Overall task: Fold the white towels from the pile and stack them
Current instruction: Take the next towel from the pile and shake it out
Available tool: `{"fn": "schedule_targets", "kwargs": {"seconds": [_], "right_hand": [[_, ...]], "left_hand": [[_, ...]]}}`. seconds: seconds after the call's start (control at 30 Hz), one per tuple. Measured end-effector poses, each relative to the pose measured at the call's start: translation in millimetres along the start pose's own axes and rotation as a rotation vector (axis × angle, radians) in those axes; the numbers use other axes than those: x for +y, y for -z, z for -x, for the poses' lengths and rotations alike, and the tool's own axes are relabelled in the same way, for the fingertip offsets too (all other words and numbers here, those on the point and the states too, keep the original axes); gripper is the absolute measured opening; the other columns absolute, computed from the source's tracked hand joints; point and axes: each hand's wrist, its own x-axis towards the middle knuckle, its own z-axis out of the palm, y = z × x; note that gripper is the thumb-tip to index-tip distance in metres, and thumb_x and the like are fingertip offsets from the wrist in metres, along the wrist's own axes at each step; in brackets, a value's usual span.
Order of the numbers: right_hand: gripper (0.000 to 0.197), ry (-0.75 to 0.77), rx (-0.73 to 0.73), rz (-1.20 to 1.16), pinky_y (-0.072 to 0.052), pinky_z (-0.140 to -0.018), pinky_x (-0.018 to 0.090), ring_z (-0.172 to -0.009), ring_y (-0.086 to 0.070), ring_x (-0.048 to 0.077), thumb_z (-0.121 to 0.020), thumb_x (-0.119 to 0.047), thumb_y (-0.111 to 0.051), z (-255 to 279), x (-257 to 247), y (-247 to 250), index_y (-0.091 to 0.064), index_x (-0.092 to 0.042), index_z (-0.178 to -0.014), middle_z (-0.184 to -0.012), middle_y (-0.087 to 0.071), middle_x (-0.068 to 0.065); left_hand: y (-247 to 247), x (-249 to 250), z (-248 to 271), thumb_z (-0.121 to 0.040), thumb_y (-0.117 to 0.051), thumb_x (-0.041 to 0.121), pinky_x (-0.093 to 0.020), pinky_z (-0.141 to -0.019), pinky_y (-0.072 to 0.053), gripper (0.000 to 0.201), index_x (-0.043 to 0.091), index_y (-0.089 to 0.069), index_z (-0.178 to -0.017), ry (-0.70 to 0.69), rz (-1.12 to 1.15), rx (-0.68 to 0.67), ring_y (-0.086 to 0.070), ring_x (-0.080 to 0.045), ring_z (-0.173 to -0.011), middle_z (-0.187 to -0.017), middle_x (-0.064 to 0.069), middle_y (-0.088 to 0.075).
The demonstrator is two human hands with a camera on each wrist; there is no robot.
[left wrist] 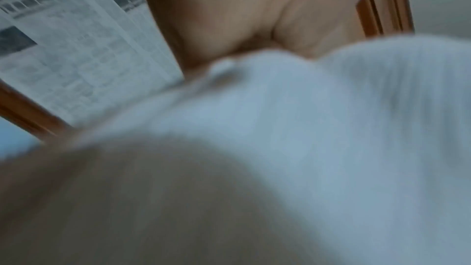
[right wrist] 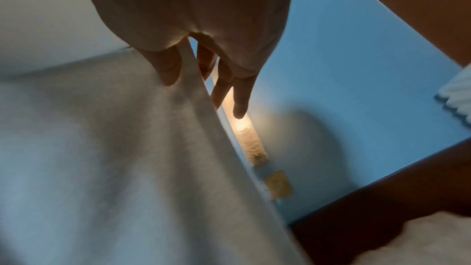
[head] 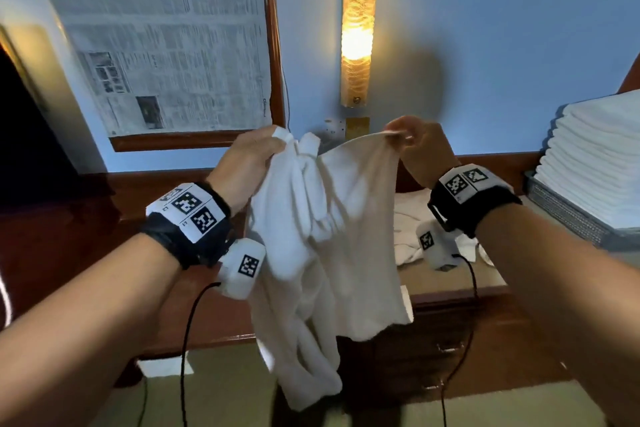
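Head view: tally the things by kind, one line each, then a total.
Towel held up, gripped by left hand and right hand: 1
Stack of folded towels: 1
Unfolded towel pile: 1
Wall lamp: 1
Newspaper sheet: 1
Total: 5

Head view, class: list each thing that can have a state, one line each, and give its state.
White towel: held up in the air, unfolded, hanging bunched.
Left hand: grips the towel's bunched top.
Right hand: pinches a top corner.
Wall lamp: lit.
Towel stack: folded, piled on a tray.
Towel pile: crumpled, unfolded.
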Motion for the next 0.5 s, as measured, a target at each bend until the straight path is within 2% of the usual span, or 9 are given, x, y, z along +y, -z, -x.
{"fn": "schedule_targets", "kwargs": {"seconds": [0.03, 0.1, 0.17, 0.2, 0.27, 0.33, 0.37, 0.43, 0.5], "right_hand": [[0.013, 0.026, 0.034, -0.053, -0.049, -0.068, 0.020, -0.071, -0.060, 0.008, -0.092, -0.005, -0.063, -6.4, -12.3, -2.5, -0.072, -0.015, -0.092, -0.082, -0.066, -0.004], [0.014, 0.096, 0.095, -0.170, -0.051, -0.069, 0.028, -0.072, -0.060, 0.010, -0.089, -0.003, -0.063, -18.5, -41.4, -8.4, -0.072, -0.013, -0.089, -0.078, -0.067, -0.002], [0.017, 0.178, 0.101, -0.263, -0.050, -0.067, 0.026, -0.070, -0.059, 0.005, -0.089, -0.004, -0.062, -28.6, -77.1, -16.2, -0.070, -0.017, -0.082, -0.073, -0.065, -0.009], [0.019, 0.219, 0.091, -0.289, -0.048, -0.067, 0.024, -0.069, -0.059, 0.002, -0.089, -0.005, -0.061, -32.7, -96.3, -21.1, -0.068, -0.021, -0.079, -0.071, -0.065, -0.014], [0.022, 0.269, 0.068, -0.320, -0.047, -0.066, 0.022, -0.068, -0.059, -0.001, -0.091, -0.008, -0.060, -40.3, -133.1, -33.1, -0.068, -0.024, -0.077, -0.069, -0.065, -0.019], [0.020, 0.300, 0.038, -0.329, -0.046, -0.068, 0.017, -0.070, -0.060, -0.005, -0.094, -0.010, -0.060, -46.4, -166.2, -47.0, -0.072, -0.022, -0.083, -0.071, -0.067, -0.023], [0.018, 0.323, 0.012, -0.322, -0.045, -0.070, 0.014, -0.072, -0.060, -0.007, -0.095, -0.010, -0.060, -47.9, -182.5, -54.4, -0.073, -0.020, -0.087, -0.073, -0.067, -0.024], [0.016, 0.390, -0.052, -0.312, -0.043, -0.075, 0.009, -0.078, -0.060, -0.011, -0.095, -0.009, -0.062, -48.7, -211.9, -69.8, -0.073, -0.020, -0.089, -0.081, -0.068, -0.022], [0.016, 0.428, -0.131, -0.342, -0.046, -0.076, 0.012, -0.080, -0.061, -0.009, -0.093, -0.008, -0.066, -47.8, -234.5, -85.8, -0.071, -0.021, -0.084, -0.085, -0.070, -0.012]], "left_hand": [[11.8, 0.9, 0.5, -0.086, -0.058, 0.009, -0.025, -0.064, -0.041, 0.012, 0.011, -0.068, -0.079, 0.015, 0.009, -0.079, -0.054, -0.012, -0.066, -0.074, -0.003, -0.059], [36.6, 6.5, 2.9, -0.076, -0.076, 0.023, -0.022, -0.066, -0.046, 0.005, 0.018, -0.073, -0.077, 0.048, 0.042, -0.259, -0.059, -0.013, -0.072, -0.077, -0.001, -0.065], [63.1, 14.1, 3.8, -0.071, -0.084, 0.044, -0.020, -0.075, -0.049, 0.032, 0.017, -0.074, -0.084, 0.015, -0.063, -0.403, -0.065, -0.015, -0.083, -0.088, -0.003, -0.070], [75.6, 19.8, 4.5, -0.075, -0.081, 0.047, -0.021, -0.082, -0.051, 0.035, 0.015, -0.074, -0.088, -0.026, -0.124, -0.433, -0.067, -0.017, -0.094, -0.098, -0.006, -0.072], [101.8, 33.6, 3.5, -0.089, -0.071, 0.030, -0.023, -0.090, -0.051, 0.016, 0.015, -0.076, -0.092, -0.146, -0.214, -0.363, -0.068, -0.017, -0.107, -0.109, -0.006, -0.075], [129.5, 46.2, -1.5, -0.093, -0.063, 0.013, -0.021, -0.087, -0.051, 0.011, 0.010, -0.074, -0.093, -0.248, -0.200, -0.204, -0.069, -0.012, -0.098, -0.099, 0.002, -0.076], [141.4, 51.4, -3.9, -0.092, -0.063, 0.009, -0.020, -0.083, -0.051, 0.011, 0.012, -0.074, -0.092, -0.298, -0.170, -0.131, -0.068, -0.010, -0.091, -0.093, 0.005, -0.075], [161.0, 60.5, -9.3, -0.090, -0.068, 0.011, -0.016, -0.072, -0.049, 0.018, 0.024, -0.079, -0.086, -0.367, -0.102, -0.026, -0.063, -0.005, -0.077, -0.084, 0.009, -0.072], [172.9, 66.4, -15.2, -0.089, -0.067, 0.014, -0.013, -0.063, -0.043, 0.021, 0.030, -0.080, -0.086, -0.412, -0.103, 0.028, -0.053, -0.002, -0.065, -0.073, 0.013, -0.066]]}}
